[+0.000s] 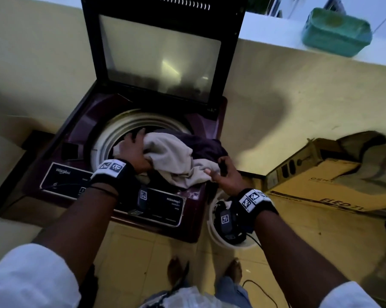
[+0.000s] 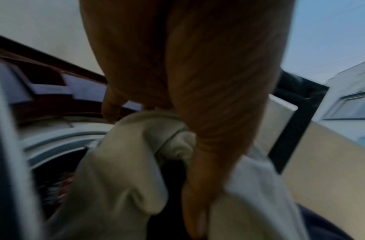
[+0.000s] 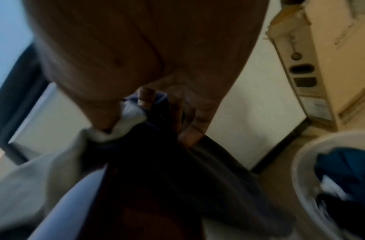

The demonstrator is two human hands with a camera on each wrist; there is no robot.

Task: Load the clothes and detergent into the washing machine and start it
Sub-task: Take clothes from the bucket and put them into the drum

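A maroon top-loading washing machine stands with its glass lid raised. Over the white drum rim hangs a bundle of clothes: a beige garment and a dark purple one. My left hand grips the beige cloth at the drum's left side. At the bundle's right end my right hand holds the beige cloth and the dark garment together. Inside the drum little shows.
A white laundry basket holding more clothes sits on the floor right of the machine. A cardboard box lies further right. A teal tub rests on the ledge. My bare feet stand on yellow tiles.
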